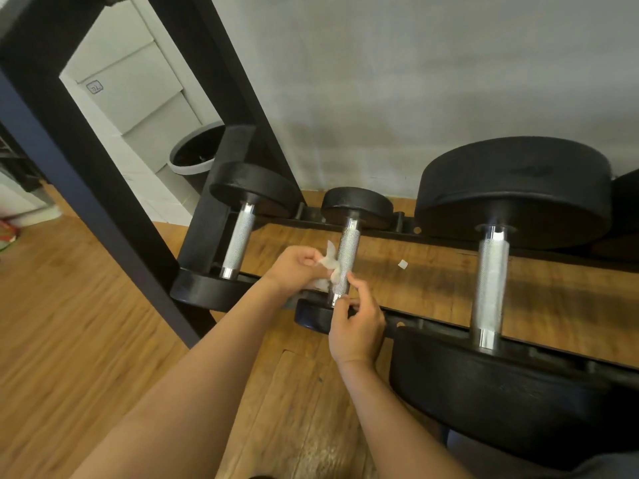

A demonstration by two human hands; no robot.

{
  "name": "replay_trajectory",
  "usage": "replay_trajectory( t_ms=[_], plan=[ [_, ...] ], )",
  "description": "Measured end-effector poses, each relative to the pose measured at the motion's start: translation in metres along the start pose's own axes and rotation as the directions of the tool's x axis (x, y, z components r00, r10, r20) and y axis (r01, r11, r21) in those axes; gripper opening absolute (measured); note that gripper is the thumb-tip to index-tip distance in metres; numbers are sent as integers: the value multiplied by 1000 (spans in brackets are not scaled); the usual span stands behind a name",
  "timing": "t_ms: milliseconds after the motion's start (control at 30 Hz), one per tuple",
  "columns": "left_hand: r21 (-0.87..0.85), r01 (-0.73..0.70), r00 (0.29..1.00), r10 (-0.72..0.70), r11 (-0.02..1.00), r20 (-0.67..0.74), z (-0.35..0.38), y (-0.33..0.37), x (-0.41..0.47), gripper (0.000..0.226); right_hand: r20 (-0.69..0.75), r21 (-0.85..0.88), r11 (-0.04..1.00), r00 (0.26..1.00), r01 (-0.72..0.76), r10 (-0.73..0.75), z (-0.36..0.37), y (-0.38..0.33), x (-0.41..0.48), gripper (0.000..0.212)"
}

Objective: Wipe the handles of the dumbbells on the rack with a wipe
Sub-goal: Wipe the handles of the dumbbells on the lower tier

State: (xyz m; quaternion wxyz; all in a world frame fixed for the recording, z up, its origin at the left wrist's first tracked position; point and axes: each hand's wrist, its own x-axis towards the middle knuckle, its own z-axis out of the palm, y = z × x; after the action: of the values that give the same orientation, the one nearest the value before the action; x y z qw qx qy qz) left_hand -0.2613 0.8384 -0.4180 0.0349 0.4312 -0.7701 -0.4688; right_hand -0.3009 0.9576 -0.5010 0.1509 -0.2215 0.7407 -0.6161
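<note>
Three black dumbbells lie across a low black rack (408, 233). The middle one, the smallest, has a knurled steel handle (346, 250). My left hand (297, 267) pinches a crumpled white wipe (328, 262) against the left side of that handle. My right hand (356, 326) sits at the handle's near end, fingers curled, fingertips touching the steel by the near weight. The left dumbbell's handle (238, 245) and the large right dumbbell's handle (491, 288) are bare.
A black frame post (114, 188) slants down at the left. A grey bin (195, 152) stands behind it by white tiles. A small white scrap (402, 264) lies on the wood floor under the rack. A grey wall is behind.
</note>
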Motion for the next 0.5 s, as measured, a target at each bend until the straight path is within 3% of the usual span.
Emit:
replay_trajectory(
  t_ms=[67,200,300,433,500],
  plan=[
    [-74,41,998,-44,996,-37,0,-1,1,14,-19,-4,1000,1000,14,-14,1,-1,-1,46],
    [230,86,985,-116,970,125,-5,-4,2,20,-23,7,1000,1000,18,-18,1,-2,-1,51],
    [327,18,989,-65,945,135,-6,-2,5,23,-18,5,1000,1000,19,-19,-1,-2,-2,52],
    [38,-7,1000,8,999,-28,0,-1,3,15,-25,-16,1000,1000,13,-13,2,-2,-1,49],
    [23,31,1000,-31,999,-3,0,-1,0,13,-22,-6,1000,1000,10,-10,1,-2,-2,49]
  ],
)
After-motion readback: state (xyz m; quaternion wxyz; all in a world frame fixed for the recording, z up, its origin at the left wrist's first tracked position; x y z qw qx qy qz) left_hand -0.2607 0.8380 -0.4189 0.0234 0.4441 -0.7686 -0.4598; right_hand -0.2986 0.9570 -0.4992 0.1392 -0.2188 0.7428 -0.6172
